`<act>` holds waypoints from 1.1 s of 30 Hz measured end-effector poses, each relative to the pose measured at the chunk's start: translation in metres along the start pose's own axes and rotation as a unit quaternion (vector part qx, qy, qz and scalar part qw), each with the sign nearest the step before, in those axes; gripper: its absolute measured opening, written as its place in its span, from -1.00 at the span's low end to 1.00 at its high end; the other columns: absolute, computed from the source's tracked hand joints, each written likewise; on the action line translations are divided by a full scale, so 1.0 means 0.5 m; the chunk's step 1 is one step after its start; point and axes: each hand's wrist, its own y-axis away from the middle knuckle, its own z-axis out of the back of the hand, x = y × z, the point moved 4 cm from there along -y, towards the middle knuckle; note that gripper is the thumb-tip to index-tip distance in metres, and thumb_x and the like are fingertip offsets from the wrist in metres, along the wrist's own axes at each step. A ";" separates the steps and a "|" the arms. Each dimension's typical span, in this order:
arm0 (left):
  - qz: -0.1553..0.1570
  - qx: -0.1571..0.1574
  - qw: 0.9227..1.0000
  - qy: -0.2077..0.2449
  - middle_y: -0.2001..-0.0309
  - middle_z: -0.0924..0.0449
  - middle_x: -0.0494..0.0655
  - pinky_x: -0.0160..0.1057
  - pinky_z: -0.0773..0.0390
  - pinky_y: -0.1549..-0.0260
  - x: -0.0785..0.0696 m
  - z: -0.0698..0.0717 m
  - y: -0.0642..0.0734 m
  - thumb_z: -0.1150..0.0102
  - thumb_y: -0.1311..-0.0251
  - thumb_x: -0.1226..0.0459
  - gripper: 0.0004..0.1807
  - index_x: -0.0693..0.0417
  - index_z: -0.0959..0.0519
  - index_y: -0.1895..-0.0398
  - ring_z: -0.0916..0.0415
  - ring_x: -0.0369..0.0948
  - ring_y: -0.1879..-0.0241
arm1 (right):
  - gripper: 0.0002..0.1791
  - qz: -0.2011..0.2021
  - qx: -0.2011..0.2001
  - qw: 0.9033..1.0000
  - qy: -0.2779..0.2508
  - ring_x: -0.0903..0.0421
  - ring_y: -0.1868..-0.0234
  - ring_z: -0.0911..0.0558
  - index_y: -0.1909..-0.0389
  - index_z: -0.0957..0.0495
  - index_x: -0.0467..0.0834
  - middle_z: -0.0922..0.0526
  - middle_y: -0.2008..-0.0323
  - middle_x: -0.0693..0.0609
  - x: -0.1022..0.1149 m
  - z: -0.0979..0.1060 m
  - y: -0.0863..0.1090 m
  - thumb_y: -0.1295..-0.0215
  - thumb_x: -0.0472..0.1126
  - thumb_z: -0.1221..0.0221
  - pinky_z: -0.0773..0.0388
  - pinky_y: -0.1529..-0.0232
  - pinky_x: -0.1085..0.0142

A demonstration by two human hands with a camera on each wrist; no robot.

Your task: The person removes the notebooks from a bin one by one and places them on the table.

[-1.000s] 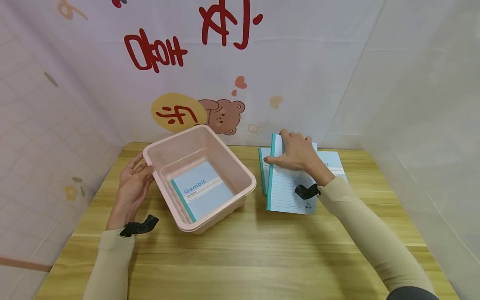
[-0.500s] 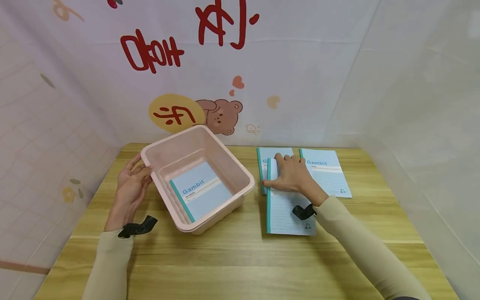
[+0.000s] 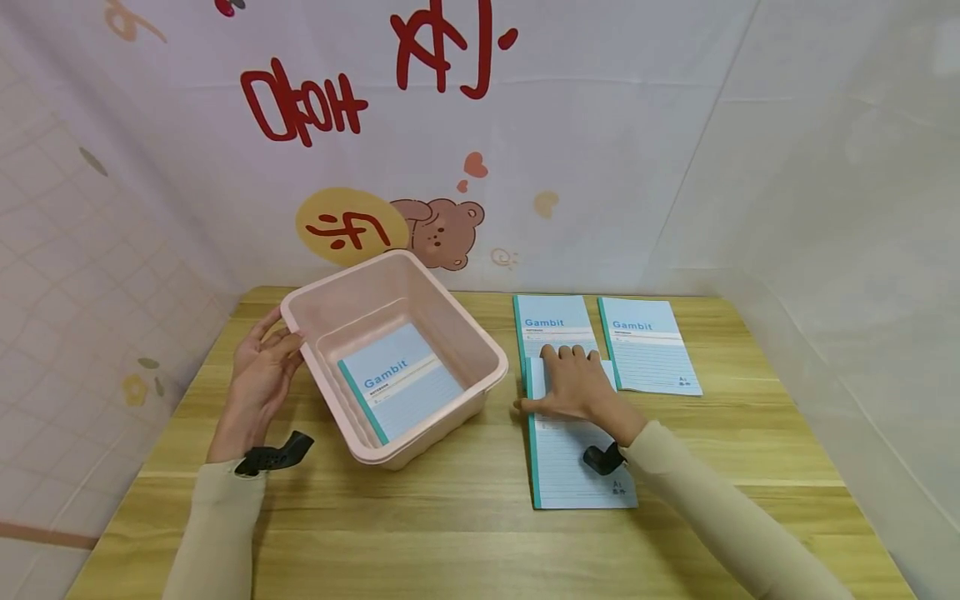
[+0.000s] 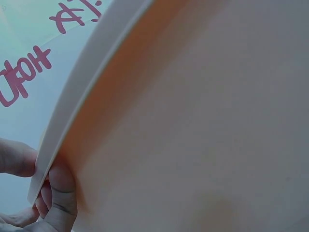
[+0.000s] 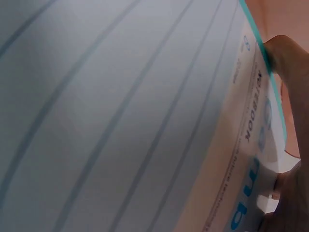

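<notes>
At the left of the head view, my left hand (image 3: 262,379) pinches the rim of a pink plastic basin (image 3: 468,321). The left wrist view has the thumb and fingers (image 4: 63,186) on either side of that rim. A light-blue notebook (image 3: 386,383) marked "Gambit" lies on the basin's floor. My right hand (image 3: 577,392) grips another notebook (image 3: 573,475) from above, thumb at its teal spine and fingers over its far edge. In the right wrist view the held notebook's cover (image 5: 120,106) fills most of the picture. Whether it touches the table cannot be told.
Behind the right hand, a matching notebook (image 3: 555,315) is partly overlapped by the held one. To its right lies one more notebook (image 3: 652,350). The wooden table (image 3: 405,533) meets a white printed wall sheet (image 3: 600,167) at the back.
My right hand has drawn its notebook towards the table's front, off the two behind it, which show more fully. The left hand and the basin stay nearly in place.
</notes>
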 end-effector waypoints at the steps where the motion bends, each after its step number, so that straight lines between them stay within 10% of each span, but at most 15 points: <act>1: -0.001 0.001 1.000 0.001 0.01 -0.52 -0.07 -0.44 -0.71 0.20 0.000 -0.001 0.000 -0.14 -0.34 0.58 -0.20 0.15 -0.03 -0.56 -0.59 -0.33 0.13 | 0.04 -0.001 0.004 1.000 0.001 -0.13 0.14 -0.55 -0.01 -0.45 -0.09 -0.58 0.24 -0.12 0.001 -0.005 0.004 0.17 0.73 -0.19 -0.42 0.15 -0.05; 33: -0.003 0.007 1.000 0.009 0.04 -0.52 -0.07 -0.45 -0.71 0.20 0.002 0.000 0.001 -0.07 -0.34 0.62 -0.23 0.14 -0.03 -0.54 -0.60 -0.32 0.15 | -0.12 0.049 -0.046 0.997 -0.028 -0.03 0.14 -0.43 -0.07 -0.55 0.00 -0.52 0.13 -0.03 0.010 0.000 0.052 0.03 0.61 -0.27 -0.45 0.25 0.10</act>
